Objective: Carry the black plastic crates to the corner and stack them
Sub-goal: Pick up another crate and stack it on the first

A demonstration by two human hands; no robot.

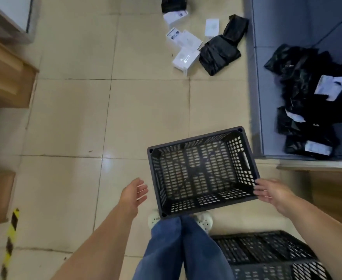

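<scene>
reaching for a black crate [203,171] on the tile floor [75,118].
the right hand [271,191] touches the crate's near right corner with fingers spread. the left hand [134,191] is open beside it. more crates [267,253] sit by the feet.

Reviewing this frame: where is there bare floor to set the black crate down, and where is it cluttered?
Bare tile spreads left of the crate, between the wooden furniture and the grey mat. Crowded: white boxes and black bags on the far tiles, a bag pile on the mat, another crate behind at right.
</scene>
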